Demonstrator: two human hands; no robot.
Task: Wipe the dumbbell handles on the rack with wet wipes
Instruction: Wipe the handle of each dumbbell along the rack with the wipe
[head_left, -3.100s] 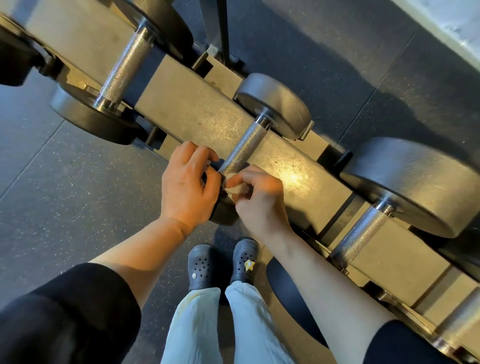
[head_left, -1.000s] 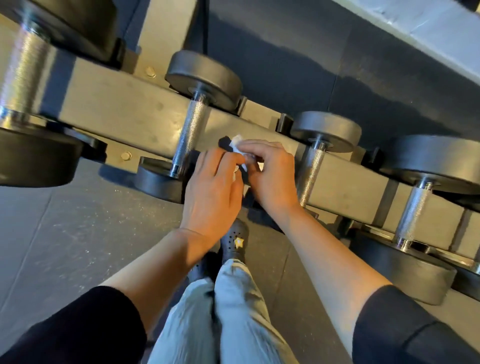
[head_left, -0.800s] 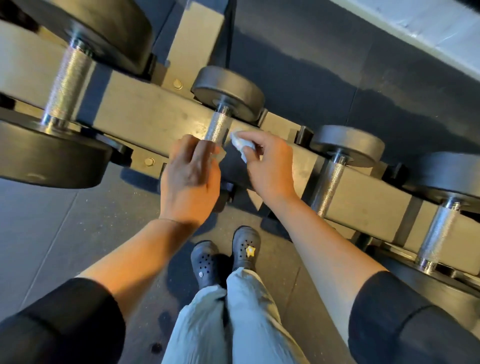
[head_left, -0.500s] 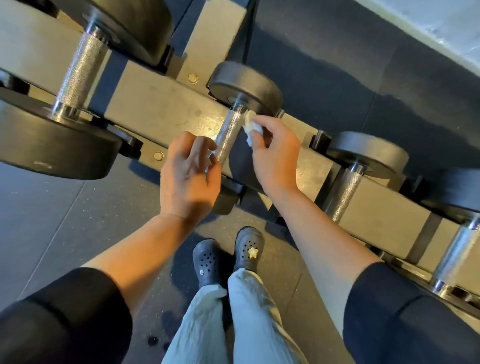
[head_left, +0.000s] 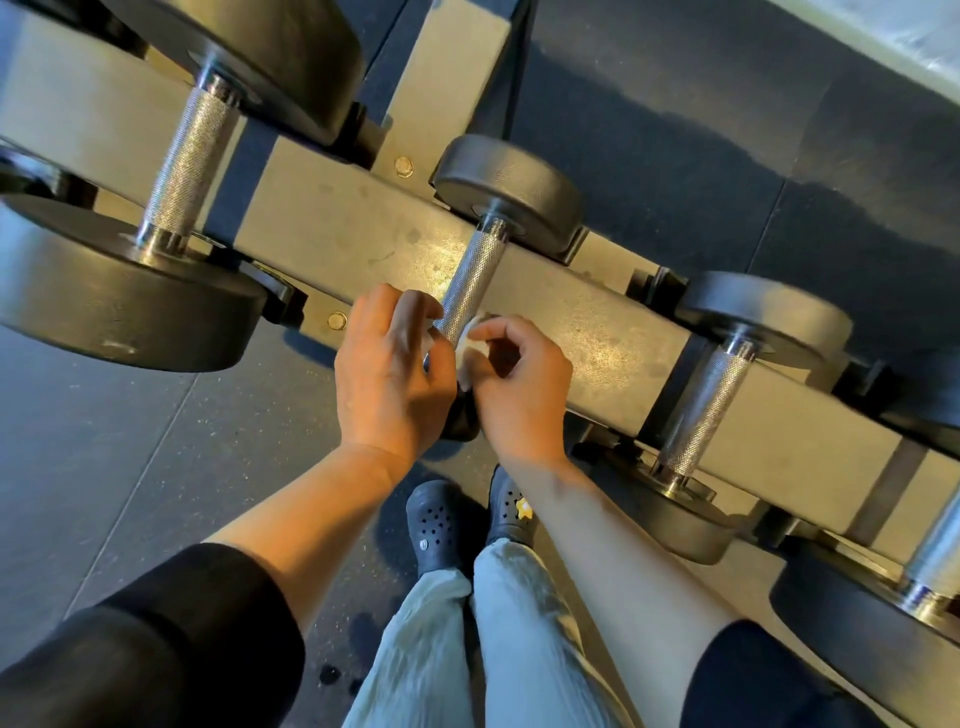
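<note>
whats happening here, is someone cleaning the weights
Yes. A person stands at a dumbbell rack, wiping the knurled metal handle of a small dumbbell. The right hand pinches a white wet wipe against the handle's near end, and the left hand is curled round the same end from the other side. Larger dumbbells sit on either side, untouched.

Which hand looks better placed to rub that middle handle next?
The right hand: it pinches the wet wipe against the near end of the handle. The left hand seems only to steady.
</note>
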